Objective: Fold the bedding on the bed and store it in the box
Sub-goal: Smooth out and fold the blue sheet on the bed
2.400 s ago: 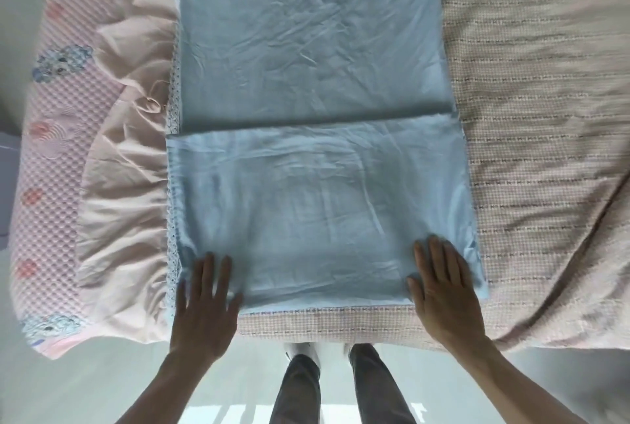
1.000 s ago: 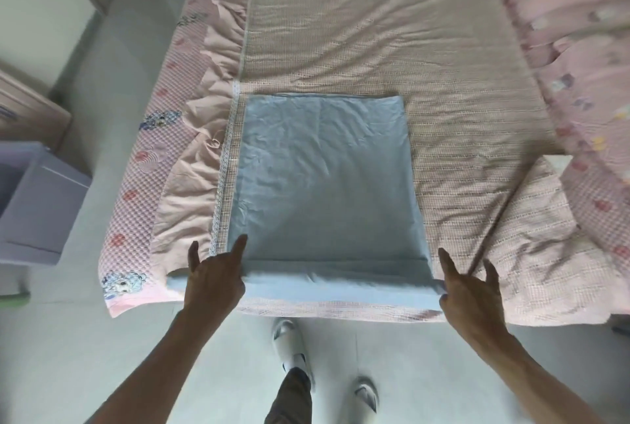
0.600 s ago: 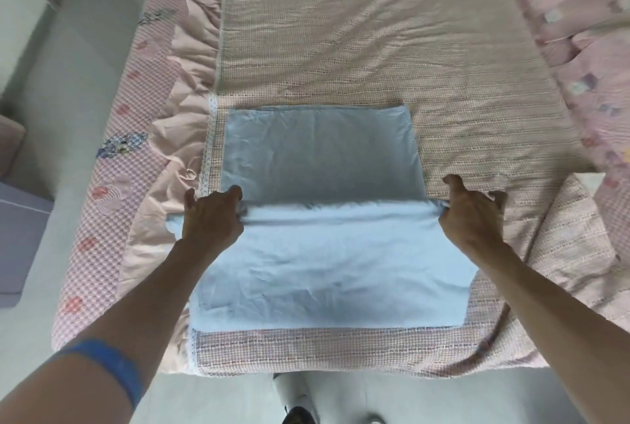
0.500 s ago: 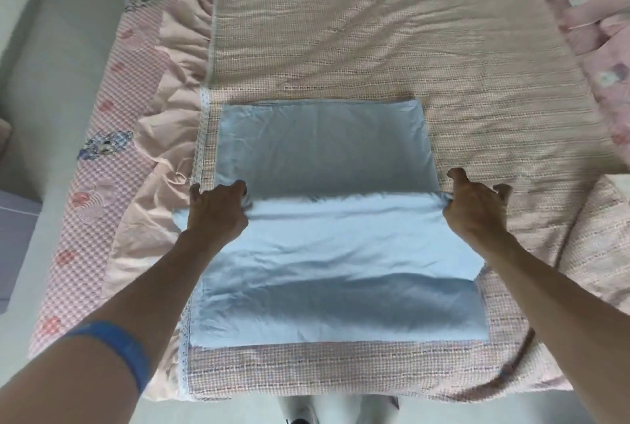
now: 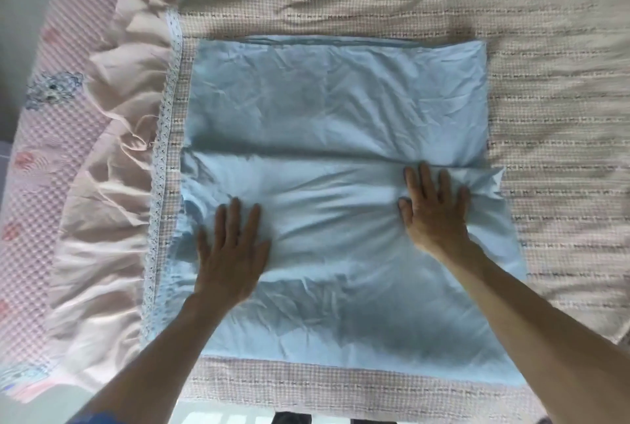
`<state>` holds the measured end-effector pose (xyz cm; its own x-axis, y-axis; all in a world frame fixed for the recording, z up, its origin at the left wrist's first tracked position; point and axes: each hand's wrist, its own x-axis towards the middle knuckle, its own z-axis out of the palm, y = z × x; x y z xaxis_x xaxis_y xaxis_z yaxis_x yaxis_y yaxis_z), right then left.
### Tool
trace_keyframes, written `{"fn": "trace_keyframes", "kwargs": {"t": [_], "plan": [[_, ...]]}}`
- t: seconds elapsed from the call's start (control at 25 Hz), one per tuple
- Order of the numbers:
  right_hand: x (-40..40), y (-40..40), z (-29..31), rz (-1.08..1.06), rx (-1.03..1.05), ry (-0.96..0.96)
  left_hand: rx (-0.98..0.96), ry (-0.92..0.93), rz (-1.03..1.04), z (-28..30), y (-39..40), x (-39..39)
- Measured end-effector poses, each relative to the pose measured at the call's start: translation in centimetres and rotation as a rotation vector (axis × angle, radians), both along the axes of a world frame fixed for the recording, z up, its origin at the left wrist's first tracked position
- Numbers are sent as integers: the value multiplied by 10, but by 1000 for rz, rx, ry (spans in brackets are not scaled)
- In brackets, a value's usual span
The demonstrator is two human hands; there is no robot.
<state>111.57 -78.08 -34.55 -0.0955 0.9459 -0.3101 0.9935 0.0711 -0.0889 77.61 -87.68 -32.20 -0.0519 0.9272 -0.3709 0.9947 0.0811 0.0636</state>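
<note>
- Nearest edge: I see a strip of pale floor (image 5: 221, 418) below the bed's foot edge, with something dark at the bottom margin that I cannot identify.
- Surface: one bed, covered by a woven beige-pink checked bedspread (image 5: 545, 117), creased toward the far side.
- Along the bed's left side I count one pink ruffled skirt (image 5: 112, 185) with a lace trim (image 5: 160, 185), and outside it a pink quilted cover (image 5: 30, 158) with printed motifs.
- Task item: one light blue sheet (image 5: 327, 103) lies flat on the bedspread near the foot edge, its near portion doubled over the far portion; the fold's edge runs across the middle.
- Hands, count two. My left hand (image 5: 231, 253) lies palm-down on the folded layer, fingers straight and spread, pressing the cloth.
- My right hand (image 5: 433, 209) lies flat likewise, fingers extended, pressing just short of the fold's edge; the cloth bunches under it.
- Neither hand grips anything.
- Far zone: only bedspread, blurred at the frame margins.
</note>
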Motion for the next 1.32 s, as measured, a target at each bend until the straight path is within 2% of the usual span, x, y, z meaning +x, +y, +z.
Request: {"fn": "trace_keyframes", "kwargs": {"t": [0.12, 0.2, 0.32, 0.4, 0.52, 0.68, 0.76, 0.88, 1.0, 1.04, 1.12, 1.16, 1.24, 1.32], "plan": [[7, 19, 1, 21, -114, -5, -56, 50, -26, 5, -39, -14], [8, 16, 10, 34, -101, 25, -81, 44, -53, 15, -56, -22], [14, -1, 18, 19, 22, 3, -93, 41, 87, 32, -65, -26], [26, 8, 31, 52, 17, -89, -37, 21, 99, 42, -34, -24], [47, 47, 55, 70, -107, -230, -41, 97, -44, 52, 59, -18], [80, 55, 79, 9, -185, -219, -211, 236, -79, 66, 154, -22], [101, 47, 85, -91, -201, -134, -236, 250, -68, 73, 159, -33], [124, 24, 80, -289, -245, 218, -88, 1, 167, 83, 132, -60], [130, 0, 76, -465, 11, 687, 109, -394, 342, 86, 102, -72], [125, -7, 77, -513, 97, 715, 210, -424, 389, 84, 96, -71], [107, -30, 80, -406, 241, 429, 305, -268, 326, 81, 75, -57], [93, -51, 78, -262, 281, 295, 289, -190, 193, 77, 57, -47], [57, -115, 68, 90, 224, 223, 120, -137, -125, 61, 0, -26], [32, -173, 55, 332, 167, 173, -79, -125, -305, 47, -64, -14]]}}
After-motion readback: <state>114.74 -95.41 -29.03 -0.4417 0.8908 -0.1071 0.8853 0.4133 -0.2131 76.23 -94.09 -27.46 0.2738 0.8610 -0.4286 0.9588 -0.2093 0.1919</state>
